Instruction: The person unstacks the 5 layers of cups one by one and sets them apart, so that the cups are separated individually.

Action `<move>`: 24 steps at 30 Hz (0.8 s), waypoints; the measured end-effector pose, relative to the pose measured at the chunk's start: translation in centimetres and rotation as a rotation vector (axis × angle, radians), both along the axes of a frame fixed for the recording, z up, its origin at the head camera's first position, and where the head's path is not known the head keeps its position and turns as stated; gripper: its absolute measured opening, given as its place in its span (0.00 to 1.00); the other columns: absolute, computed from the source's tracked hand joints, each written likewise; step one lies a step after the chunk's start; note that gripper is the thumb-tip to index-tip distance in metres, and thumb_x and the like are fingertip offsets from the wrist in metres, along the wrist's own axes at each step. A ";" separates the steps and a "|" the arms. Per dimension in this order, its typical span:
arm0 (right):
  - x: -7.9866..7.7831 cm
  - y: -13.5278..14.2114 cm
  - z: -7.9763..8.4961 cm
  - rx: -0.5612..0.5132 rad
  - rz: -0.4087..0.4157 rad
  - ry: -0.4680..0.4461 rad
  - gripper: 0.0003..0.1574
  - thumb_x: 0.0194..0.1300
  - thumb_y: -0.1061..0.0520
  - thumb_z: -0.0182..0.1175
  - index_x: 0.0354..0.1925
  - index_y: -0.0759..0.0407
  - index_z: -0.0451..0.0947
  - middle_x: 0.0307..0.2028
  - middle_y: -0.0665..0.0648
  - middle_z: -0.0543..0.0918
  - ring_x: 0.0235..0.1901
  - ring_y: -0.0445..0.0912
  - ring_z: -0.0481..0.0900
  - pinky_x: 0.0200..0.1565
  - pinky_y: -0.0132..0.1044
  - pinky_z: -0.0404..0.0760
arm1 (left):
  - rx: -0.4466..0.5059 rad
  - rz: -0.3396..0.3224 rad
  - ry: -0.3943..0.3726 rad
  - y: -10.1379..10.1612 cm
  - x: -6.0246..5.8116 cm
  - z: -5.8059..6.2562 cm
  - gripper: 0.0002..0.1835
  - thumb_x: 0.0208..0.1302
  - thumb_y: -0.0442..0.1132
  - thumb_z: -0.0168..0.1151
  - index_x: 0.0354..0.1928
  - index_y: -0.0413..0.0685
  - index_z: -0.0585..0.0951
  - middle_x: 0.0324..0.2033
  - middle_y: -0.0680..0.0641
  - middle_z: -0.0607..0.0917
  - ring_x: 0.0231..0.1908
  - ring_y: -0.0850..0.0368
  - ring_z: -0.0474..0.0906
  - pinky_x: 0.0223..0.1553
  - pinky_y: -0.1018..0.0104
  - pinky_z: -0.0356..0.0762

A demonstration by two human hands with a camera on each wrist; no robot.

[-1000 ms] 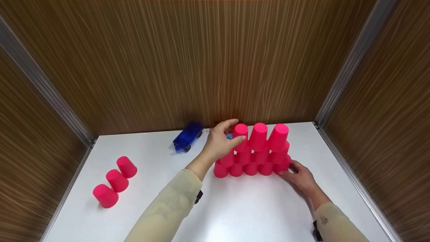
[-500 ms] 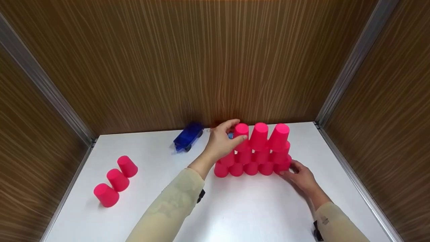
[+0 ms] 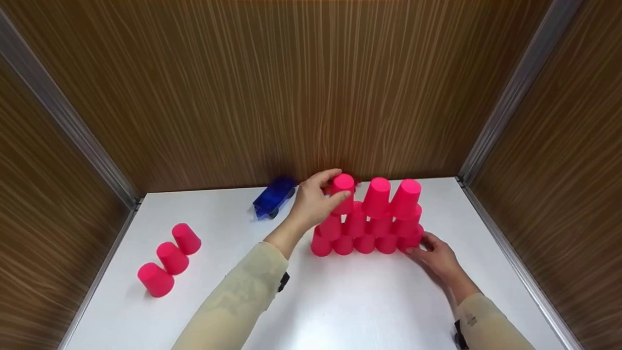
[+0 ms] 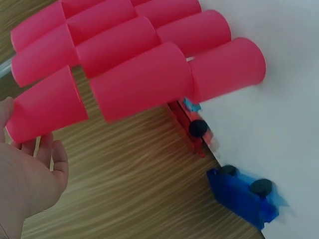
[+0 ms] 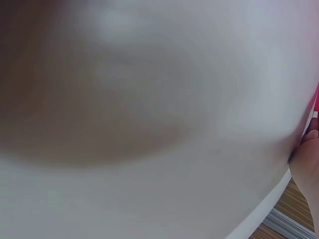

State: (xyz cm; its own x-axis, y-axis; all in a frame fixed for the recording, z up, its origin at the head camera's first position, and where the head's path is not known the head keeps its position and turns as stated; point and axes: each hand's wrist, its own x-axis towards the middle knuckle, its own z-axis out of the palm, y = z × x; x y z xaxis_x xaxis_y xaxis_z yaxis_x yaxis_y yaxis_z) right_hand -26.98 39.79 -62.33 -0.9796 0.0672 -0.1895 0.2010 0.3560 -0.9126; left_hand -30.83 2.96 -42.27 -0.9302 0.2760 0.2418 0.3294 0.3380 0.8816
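Observation:
Upside-down pink cups stand in a stepped wall on the white table. A bottom row [image 3: 364,244] carries a second row [image 3: 381,226], and two cups stand on top, the nearer one [image 3: 376,198] with a gap to its left. My left hand [image 3: 311,201] grips another upside-down pink cup [image 3: 344,192] between thumb and fingers at the upper left. In the left wrist view this held cup [image 4: 47,107] hangs apart from the second row. My right hand [image 3: 441,260] holds the bottom right cup [image 3: 411,241], thumb in front and fingers at its far side. The right wrist view catches only part of that hand [image 5: 308,162].
Three loose pink cups [image 3: 172,258] stand upside down at the left. A blue toy car [image 3: 274,197] sits by the back wall. A red toy with a black wheel [image 4: 192,127] is partly hidden behind the stack. Wood-grain walls [image 3: 243,97] enclose the table [image 3: 350,301].
My left hand has lifted its cup slightly and moved it left, so a gap now parts it from the neighbouring top cup. My right hand has stayed at the bottom right cup.

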 end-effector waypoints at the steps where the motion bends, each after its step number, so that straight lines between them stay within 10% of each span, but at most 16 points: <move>1: 0.0 0.0 0.0 0.000 -0.003 -0.003 0.54 0.67 0.40 0.74 0.81 0.52 0.62 0.76 0.62 0.65 0.76 0.63 0.60 0.68 0.52 0.77 | 0.006 0.006 0.009 -0.4 0.0 0.1 0.32 0.70 0.42 0.74 0.73 0.50 0.76 0.62 0.48 0.83 0.59 0.53 0.80 0.57 0.64 0.84; 15: -0.1 0.0 0.1 0.021 0.001 0.012 0.53 0.69 0.42 0.73 0.81 0.54 0.61 0.76 0.63 0.65 0.76 0.64 0.60 0.69 0.54 0.74 | 0.044 0.193 0.105 -9.8 -0.3 0.1 0.30 0.69 0.41 0.74 0.72 0.47 0.78 0.63 0.46 0.83 0.62 0.51 0.80 0.61 0.53 0.83; 24: 0.1 0.3 0.2 0.022 0.004 0.014 0.54 0.68 0.40 0.73 0.81 0.54 0.61 0.77 0.64 0.65 0.76 0.64 0.59 0.70 0.55 0.74 | 0.039 0.319 0.069 -16.6 0.0 -2.1 0.32 0.70 0.41 0.74 0.73 0.44 0.76 0.65 0.44 0.82 0.64 0.48 0.78 0.58 0.51 0.82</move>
State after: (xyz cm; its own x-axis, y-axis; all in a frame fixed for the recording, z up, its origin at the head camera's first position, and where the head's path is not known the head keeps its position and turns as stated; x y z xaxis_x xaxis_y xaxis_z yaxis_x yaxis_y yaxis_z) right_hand -26.85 40.05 -62.16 -0.9825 0.0674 -0.1738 0.1864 0.3767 -0.9074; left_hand -30.79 -13.64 -44.36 -0.9494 -0.0377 0.3117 0.2715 0.4000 0.8754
